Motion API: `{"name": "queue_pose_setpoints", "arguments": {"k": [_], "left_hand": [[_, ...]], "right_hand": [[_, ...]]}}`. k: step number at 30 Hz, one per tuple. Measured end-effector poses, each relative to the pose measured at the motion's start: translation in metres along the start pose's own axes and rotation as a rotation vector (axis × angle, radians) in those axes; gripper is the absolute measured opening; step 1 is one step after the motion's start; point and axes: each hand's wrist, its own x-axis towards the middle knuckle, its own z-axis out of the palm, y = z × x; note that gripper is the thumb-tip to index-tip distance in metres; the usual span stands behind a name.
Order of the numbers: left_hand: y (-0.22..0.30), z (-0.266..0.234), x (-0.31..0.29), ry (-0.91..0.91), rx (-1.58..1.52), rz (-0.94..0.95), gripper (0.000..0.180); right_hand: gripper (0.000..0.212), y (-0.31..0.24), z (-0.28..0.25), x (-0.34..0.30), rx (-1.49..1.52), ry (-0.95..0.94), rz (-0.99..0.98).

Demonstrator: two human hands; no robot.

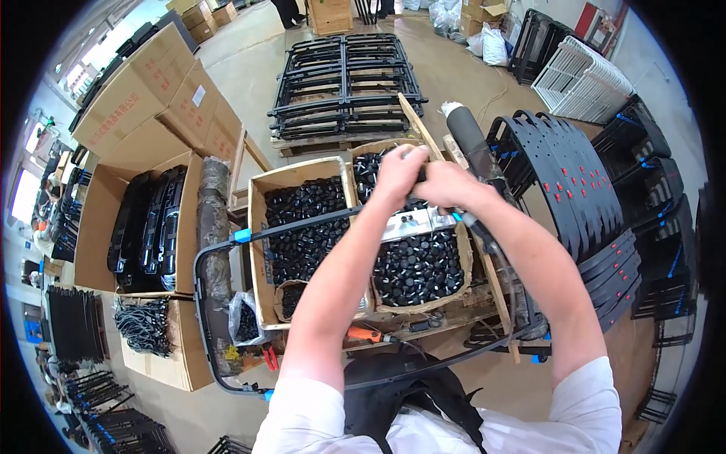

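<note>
My left hand (399, 175) and my right hand (449, 184) are close together, both with fingers curled closed. A small dark thing seems to be between them, but the fingers hide what it is. Below them lies a black rectangular tube frame (302, 224) with blue tape pieces on it, spanning the boxes toward my body. A silver metal plate (418, 222) sits by its far bar, just under my hands. Black round-capped parts (418, 270) fill the box nearest my right forearm. More small black parts (306, 204) lie in the left box.
An orange-handled tool (364, 334) and red-handled pliers (270, 358) lie near the frame's near side. Stacked black frames (344, 83) stand on a pallet ahead. Large cartons (162, 91) rise at left; curved black panels (563, 181) stand at right. A wrapped post (470, 136) is beside my right hand.
</note>
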Motion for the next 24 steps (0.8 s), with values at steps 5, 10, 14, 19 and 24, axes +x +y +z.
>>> {"name": "queue_pose_setpoints", "arguments": {"k": [5, 10, 14, 19, 24], "left_hand": [[0.029, -0.083, -0.024, 0.069, 0.012, 0.011, 0.019], [0.027, -0.123, -0.033, 0.061, 0.015, 0.013, 0.021], [0.026, -0.132, -0.035, 0.024, -0.021, 0.002, 0.022], [0.020, -0.128, -0.025, -0.020, -0.025, -0.022, 0.023], [0.021, -0.131, -0.020, -0.026, 0.022, -0.053, 0.024]], "right_hand": [[0.034, -0.079, 0.031, 0.008, 0.021, -0.038, -0.013], [0.034, -0.107, 0.061, 0.022, 0.021, 0.004, -0.004], [0.036, -0.118, 0.067, 0.023, 0.018, 0.034, 0.018], [0.036, -0.105, 0.070, 0.034, 0.014, 0.042, 0.016], [0.035, -0.114, 0.062, 0.028, 0.014, -0.027, 0.058]]}}
